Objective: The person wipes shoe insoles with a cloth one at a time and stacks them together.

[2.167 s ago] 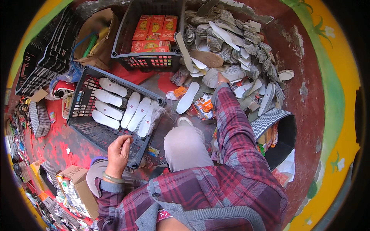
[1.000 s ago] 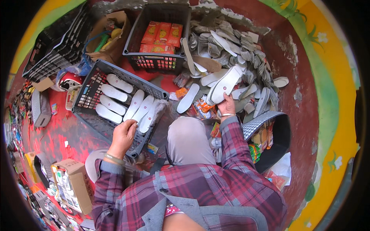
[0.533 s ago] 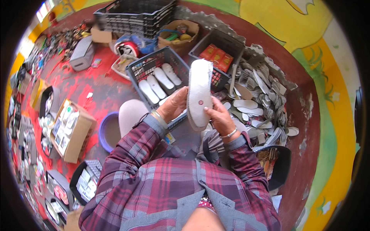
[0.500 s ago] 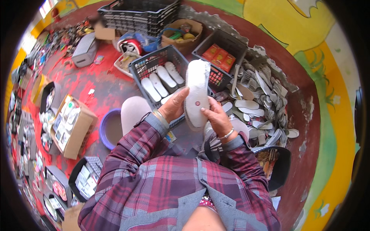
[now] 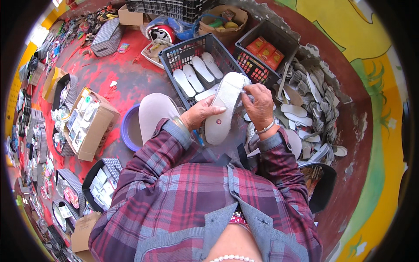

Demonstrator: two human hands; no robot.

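1. While your left hand (image 5: pixel 198 114) is clasping the white insoles (image 5: pixel 224 107), thumb on top and fingers hidden beneath, your right hand (image 5: pixel 259 103) is drawing thumb and forefinger together at their far right edge; whether they are pinching the rim or something loose on it, you cannot tell.
2. Between your hands, the insoles are slanting from near left to far right, seemingly in more than one layer.
3. To do this well, you should probably be pressing evenly with the left thumb so the layers are not slipping, and be tugging only gently with the right so the rim is not fraying.
4. Just beyond, a dark crate (image 5: pixel 227 53) is holding other insoles (image 5: pixel 201 67); farther right, a second crate (image 5: pixel 283 40) is holding orange-red boxes (image 5: pixel 264 51).
5. On the right, a loose insole heap (image 5: pixel 321 109) is lying before a peeling dark-red wall (image 5: pixel 355 113).
6. Leftward, the floor (image 5: pixel 135 72) is showing patchy red, with a purple basin (image 5: pixel 124 126) and a cardboard box (image 5: pixel 99 137) standing on it.
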